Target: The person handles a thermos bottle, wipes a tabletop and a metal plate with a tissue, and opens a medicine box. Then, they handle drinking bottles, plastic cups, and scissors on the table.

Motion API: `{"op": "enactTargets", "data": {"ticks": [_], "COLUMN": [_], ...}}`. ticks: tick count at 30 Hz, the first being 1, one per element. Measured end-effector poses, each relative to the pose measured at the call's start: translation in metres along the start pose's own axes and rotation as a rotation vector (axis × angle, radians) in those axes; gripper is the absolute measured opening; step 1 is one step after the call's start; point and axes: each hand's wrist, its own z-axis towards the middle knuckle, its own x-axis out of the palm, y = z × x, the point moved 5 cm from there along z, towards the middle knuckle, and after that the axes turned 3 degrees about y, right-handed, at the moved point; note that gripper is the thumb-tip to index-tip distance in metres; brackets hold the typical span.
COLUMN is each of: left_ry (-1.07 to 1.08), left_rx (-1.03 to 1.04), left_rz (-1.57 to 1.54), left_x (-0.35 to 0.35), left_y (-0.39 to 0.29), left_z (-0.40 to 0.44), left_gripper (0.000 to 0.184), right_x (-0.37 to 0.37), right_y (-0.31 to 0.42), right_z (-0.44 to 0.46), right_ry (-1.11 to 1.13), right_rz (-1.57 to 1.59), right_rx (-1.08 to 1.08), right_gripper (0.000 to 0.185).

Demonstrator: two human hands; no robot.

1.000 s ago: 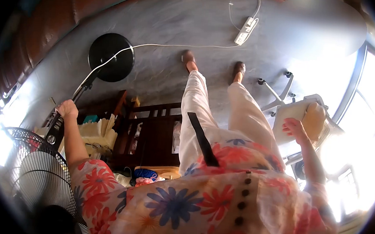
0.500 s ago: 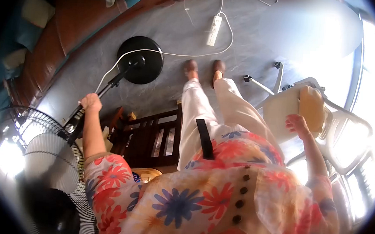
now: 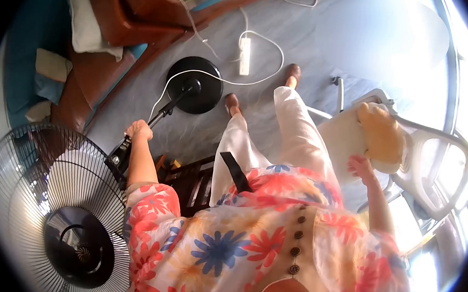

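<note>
At the left, my left hand (image 3: 139, 131) is closed round the black pole of a standing fan (image 3: 80, 247), just above its control box. The fan's wire-caged head fills the lower left, and its round black base (image 3: 195, 84) rests on the grey floor. A white cord (image 3: 238, 83) runs from near my left hand across the base to a white power strip (image 3: 244, 56). My right hand (image 3: 361, 167) hangs at the right with loosely bent, parted fingers and nothing in it, over the seat of a pale office chair (image 3: 336, 139).
A brown leather sofa (image 3: 87, 77) with cushions stands at the upper left. Dark wooden furniture (image 3: 190, 186) is beside my left leg. The chair holds a tan cushion (image 3: 378, 135). Bright windows line the right side.
The fan's base and pole have shifted right in view, with my left hand still round the pole. My feet have stepped, and more of the sofa shows. My right hand stays free.
</note>
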Motion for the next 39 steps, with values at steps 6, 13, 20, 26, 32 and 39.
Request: {"op": "enactTargets", "data": {"ticks": [6, 13, 20, 26, 32, 39], "left_ry": [-0.039, 0.033, 0.041, -0.149, -0.917, -1.482], "left_rx": [0.026, 0.006, -0.071, -0.058, 0.570, 1.001], "left_rz": [-0.032, -0.072, -0.170, -0.263, -0.911, -1.466], "left_x": [-0.042, -0.070, -0.073, -0.115, -0.357, -0.702], "left_y": [-0.063, -0.090, -0.094, -0.127, -0.318, -0.415], "left_z": [-0.026, -0.046, -0.060, -0.067, -0.110, -0.285], "left_gripper": [0.029, 0.043, 0.039, 0.040, 0.079, 0.107], "right_x": [-0.113, -0.154, -0.151, -0.194, -0.279, -0.391], "right_y": [0.040, 0.110, 0.175, 0.301, 0.406, 0.427], "right_z": [0.016, 0.017, 0.036, 0.063, 0.084, 0.084], "right_ry": [-0.092, -0.109, 0.027, 0.096, 0.122, -0.062], "right_rz": [0.079, 0.041, -0.025, -0.104, -0.144, -0.090], "right_rx": [-0.070, -0.231, -0.305, -0.414, -0.438, -0.364], "right_gripper": [0.017, 0.022, 0.027, 0.029, 0.031, 0.030]}}
